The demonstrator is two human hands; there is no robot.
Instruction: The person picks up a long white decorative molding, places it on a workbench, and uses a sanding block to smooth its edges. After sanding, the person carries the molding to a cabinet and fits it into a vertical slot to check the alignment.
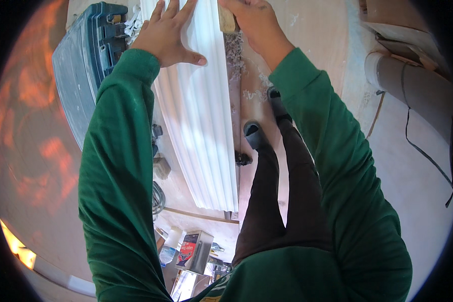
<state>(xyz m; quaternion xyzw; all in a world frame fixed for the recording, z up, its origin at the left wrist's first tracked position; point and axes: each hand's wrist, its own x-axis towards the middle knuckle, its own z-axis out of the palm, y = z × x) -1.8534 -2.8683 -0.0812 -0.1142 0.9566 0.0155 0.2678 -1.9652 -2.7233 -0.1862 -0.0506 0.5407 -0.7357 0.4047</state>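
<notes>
Left hand [167, 36] spread on a long white ribbed panel [199, 126]

A boxy silver metal can [202, 251] with a red-and-blue printed label [187, 249] sits nearer the wearer than either hand. The panel runs under the left palm; at its right edge, the right hand [256, 25] grips a tan wooden block [227, 22].

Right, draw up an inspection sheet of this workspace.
Surface: pale surface, partly hidden.
Work items: white ribbed panel; wooden block at its right edge.
Clutter: shavings right of the panel; blue-grey case left; metal tin near the lower edge.
Hands: left hand spread on the panel; right hand holding the block, partly out of frame.
Cables: grey coil; black cord at right.
Surroundings: rolled sheet at right.
</notes>
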